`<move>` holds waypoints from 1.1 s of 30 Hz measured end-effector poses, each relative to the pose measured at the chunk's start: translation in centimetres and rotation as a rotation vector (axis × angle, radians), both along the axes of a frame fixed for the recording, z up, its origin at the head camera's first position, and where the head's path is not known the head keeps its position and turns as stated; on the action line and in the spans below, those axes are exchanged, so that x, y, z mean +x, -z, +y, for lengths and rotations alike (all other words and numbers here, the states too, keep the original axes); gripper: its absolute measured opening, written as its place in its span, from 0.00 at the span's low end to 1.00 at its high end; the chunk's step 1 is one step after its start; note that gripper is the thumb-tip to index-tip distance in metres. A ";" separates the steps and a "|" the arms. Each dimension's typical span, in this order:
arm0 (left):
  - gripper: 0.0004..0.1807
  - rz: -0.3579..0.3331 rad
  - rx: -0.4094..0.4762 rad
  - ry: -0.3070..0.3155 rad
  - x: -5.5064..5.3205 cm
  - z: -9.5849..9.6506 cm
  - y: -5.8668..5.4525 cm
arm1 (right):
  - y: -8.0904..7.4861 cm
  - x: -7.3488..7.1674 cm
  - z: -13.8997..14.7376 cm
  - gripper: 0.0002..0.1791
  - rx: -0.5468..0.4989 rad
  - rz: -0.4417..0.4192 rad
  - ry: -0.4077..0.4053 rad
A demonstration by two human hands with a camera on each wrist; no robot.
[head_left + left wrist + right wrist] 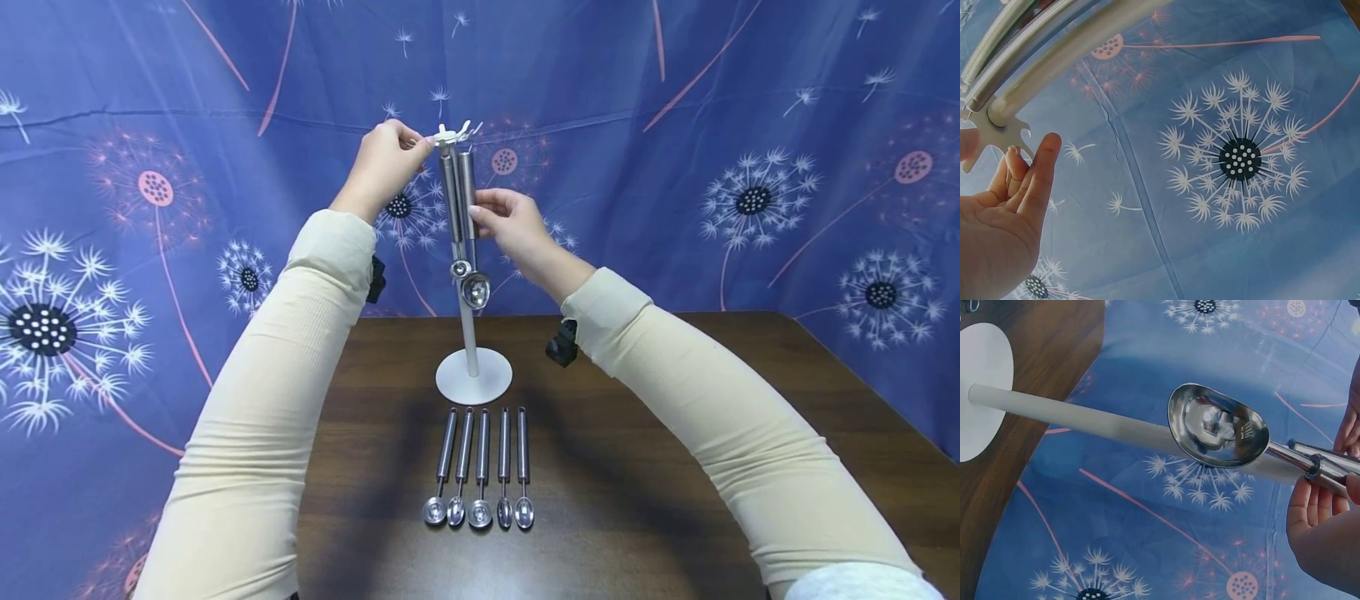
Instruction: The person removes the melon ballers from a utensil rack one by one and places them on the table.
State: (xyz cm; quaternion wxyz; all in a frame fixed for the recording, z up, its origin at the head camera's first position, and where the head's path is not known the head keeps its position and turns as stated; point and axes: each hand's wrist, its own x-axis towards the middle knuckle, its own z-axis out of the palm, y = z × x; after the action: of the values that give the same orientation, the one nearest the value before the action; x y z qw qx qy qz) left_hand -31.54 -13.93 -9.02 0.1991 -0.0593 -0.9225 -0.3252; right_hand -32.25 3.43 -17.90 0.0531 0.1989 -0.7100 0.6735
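Note:
A white stand (468,333) with a round base and a hooked top (448,136) stands upright on the table. At that top, my left hand (390,162) pinches one of the hooks between thumb and fingers, as the left wrist view also shows. My right hand (513,225) grips the steel handle of an ice cream scoop (1216,428), upright beside the pole with its oval bowl down and its handle end close under the hooks. Next to it hangs another steel utensil (452,196) with a small round head (461,268).
In front of the stand's base (474,387), several steel-handled utensils (483,446) with round and oval heads lie side by side on the brown wooden table (637,417), heads toward me. A blue dandelion-print cloth (600,50) hangs behind and to the sides.

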 end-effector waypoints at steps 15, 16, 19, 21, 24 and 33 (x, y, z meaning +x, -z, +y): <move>0.22 0.017 0.002 -0.006 0.2 0.0 0.1 | -0.4 1.7 0.5 0.18 -0.061 0.036 0.039; 0.22 0.015 0.003 -0.006 0.2 0.0 0.0 | -0.3 1.8 0.6 0.18 -0.058 0.032 0.040; 0.22 0.015 0.001 -0.007 0.2 0.0 0.0 | -0.1 1.8 0.9 0.17 -0.064 0.024 0.044; 0.22 0.016 0.001 -0.005 0.2 0.0 0.0 | 0.0 1.8 1.0 0.17 -0.068 0.019 0.047; 0.22 0.011 0.008 -0.003 0.3 0.0 0.0 | 0.2 1.7 1.3 0.17 -0.065 0.016 0.055; 0.22 0.024 0.009 -0.001 0.2 0.1 0.2 | 1.0 1.9 2.6 0.19 -0.059 -0.075 0.035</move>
State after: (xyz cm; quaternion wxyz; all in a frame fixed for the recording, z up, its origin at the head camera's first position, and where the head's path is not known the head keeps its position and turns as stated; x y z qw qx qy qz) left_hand -31.34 -13.84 -9.21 0.2105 -0.0618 -0.9187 -0.3284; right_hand -30.36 5.98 -18.87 0.0439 0.1594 -0.6948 0.7000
